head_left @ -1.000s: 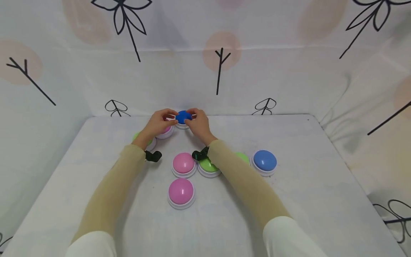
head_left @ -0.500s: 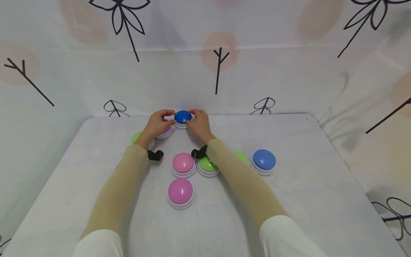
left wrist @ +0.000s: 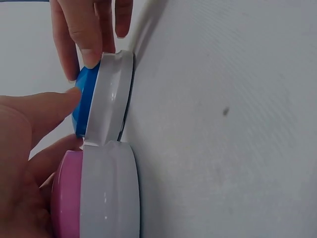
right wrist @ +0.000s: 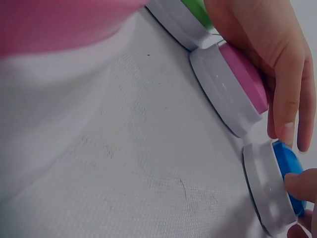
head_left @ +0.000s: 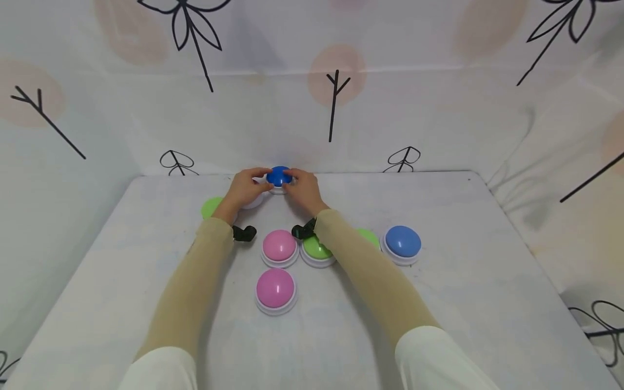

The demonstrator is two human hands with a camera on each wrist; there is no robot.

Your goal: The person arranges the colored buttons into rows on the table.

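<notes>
A domed push button with a blue top and white base stands on the white table at its far edge. My left hand holds its left side, the thumb on the blue dome in the left wrist view. From the other side, my right hand grips it with thumb and forefinger. A pink push button sits beside the blue one, their white bases meeting in the left wrist view. It is mostly hidden under my left hand in the head view. A green button shows behind my left wrist.
Nearer on the table are two pink buttons, one behind the other. A green button and another green one lie partly under my right forearm. Another blue button stands farther right. A patterned cloth wall rises behind the table.
My left hand and forearm have shifted slightly right, covering more of the pink button and showing more of the green one. The blue button stays in place; the right hand has barely moved.
</notes>
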